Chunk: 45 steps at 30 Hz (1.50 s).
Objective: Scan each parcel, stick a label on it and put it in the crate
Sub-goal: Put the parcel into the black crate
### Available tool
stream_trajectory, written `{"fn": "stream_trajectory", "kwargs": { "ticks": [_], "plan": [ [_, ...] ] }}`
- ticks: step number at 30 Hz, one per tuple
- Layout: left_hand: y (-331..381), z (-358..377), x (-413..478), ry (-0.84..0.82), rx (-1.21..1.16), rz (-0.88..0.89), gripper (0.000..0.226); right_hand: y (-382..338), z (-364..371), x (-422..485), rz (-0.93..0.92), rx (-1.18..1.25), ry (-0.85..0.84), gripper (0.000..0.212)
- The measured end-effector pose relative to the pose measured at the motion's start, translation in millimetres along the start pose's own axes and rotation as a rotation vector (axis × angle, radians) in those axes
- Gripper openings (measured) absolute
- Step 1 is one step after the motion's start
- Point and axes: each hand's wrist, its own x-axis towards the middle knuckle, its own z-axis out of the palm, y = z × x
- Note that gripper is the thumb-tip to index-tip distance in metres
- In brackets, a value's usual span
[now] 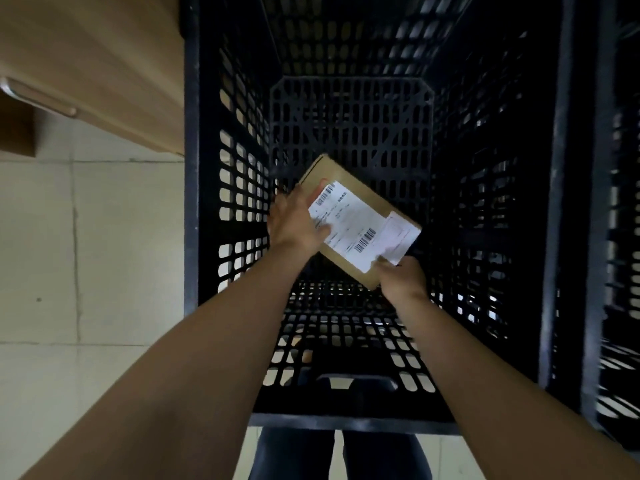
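Observation:
I look straight down into a deep black perforated crate (pixel 349 109). A flat brown cardboard parcel (pixel 372 199) with a white barcode label (pixel 356 230) on its top face is held inside the crate, above the floor of it. My left hand (pixel 294 220) grips the parcel's left edge, thumb lying on the label. My right hand (pixel 403 277) holds the near right corner from below. The parcel is turned diagonally. No other parcel shows on the crate's bottom.
A wooden table or cabinet (pixel 97 64) stands to the left of the crate, over a pale tiled floor (pixel 86 271). A second black crate wall (pixel 620 237) runs along the right edge. My legs show below the crate's near rim.

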Motion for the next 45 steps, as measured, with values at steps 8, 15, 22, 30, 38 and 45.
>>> {"fn": "stream_trajectory", "kwargs": {
  "ticks": [8,15,22,30,38,45],
  "plan": [
    [-28.5,22.7,-76.0,-0.266,-0.109,-0.227,0.112,6.9,-28.3,-5.4,-0.143,-0.340,0.088,0.034],
    [-32.2,29.9,-86.2,-0.443,-0.026,-0.284,0.113,24.6,-25.6,-1.9,-0.049,-0.567,-0.039,0.044],
    [-45.4,33.9,-87.5,-0.561,0.098,-0.320,0.122,23.8,-29.6,-3.5,-0.062,-0.686,-0.155,0.049],
    [-28.4,2.0,-110.6,-0.332,0.100,-0.114,0.065,-7.5,-52.2,-45.4,-0.297,-0.674,-0.167,0.052],
    [20.9,-123.6,-230.5,-0.033,0.186,0.225,0.044,-77.6,-105.3,-218.6,-0.904,-1.033,-0.167,0.038],
    [2.9,-261.5,-335.2,0.384,0.212,0.453,0.048,-144.7,-104.8,-366.3,-1.424,-1.203,-0.077,0.039]
  ]
}}
